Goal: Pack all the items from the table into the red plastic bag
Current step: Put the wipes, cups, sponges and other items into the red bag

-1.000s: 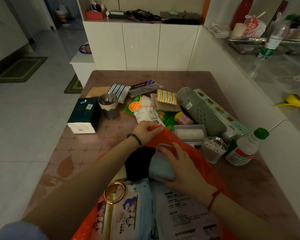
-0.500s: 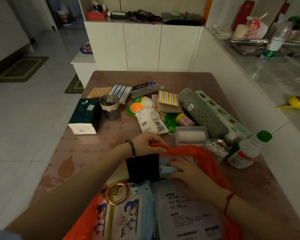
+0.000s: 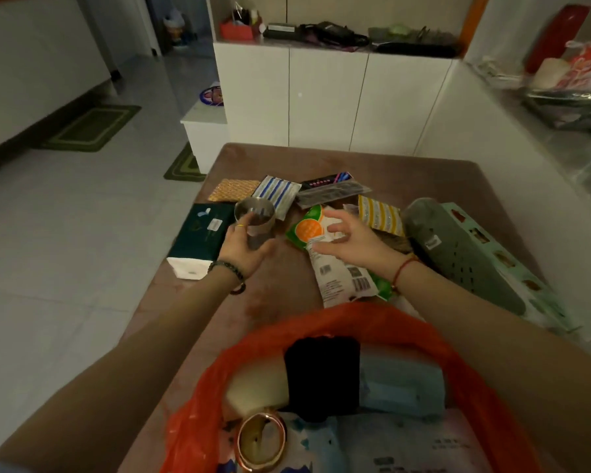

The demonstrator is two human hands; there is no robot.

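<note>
The red plastic bag point(image 3: 372, 322) lies open at the near table edge, holding a black item point(image 3: 321, 373), a blue cloth point(image 3: 403, 384), wipe packs and a round gold-rimmed mirror point(image 3: 261, 442). My left hand point(image 3: 248, 245) is wrapped around the metal cup point(image 3: 255, 213) beside the dark green tissue pack point(image 3: 198, 233). My right hand point(image 3: 352, 240) hovers with fingers spread over the white and orange-green snack packets point(image 3: 309, 230). Past them lie a striped blue packet point(image 3: 277, 192), a yellow striped packet point(image 3: 381, 213) and a dark toothbrush pack point(image 3: 331, 191).
A grey-green perforated basket point(image 3: 458, 254) and a long mint box point(image 3: 512, 264) lie along the table's right side by the white wall. White cabinets point(image 3: 325, 100) stand behind the brown table point(image 3: 280, 302). Tiled floor with green mats lies to the left.
Both hands left the bag's mouth and reached forward. The left hand closed around the metal cup; the right hand moved over the snack packets. The camera view tilted toward the table's far end.
</note>
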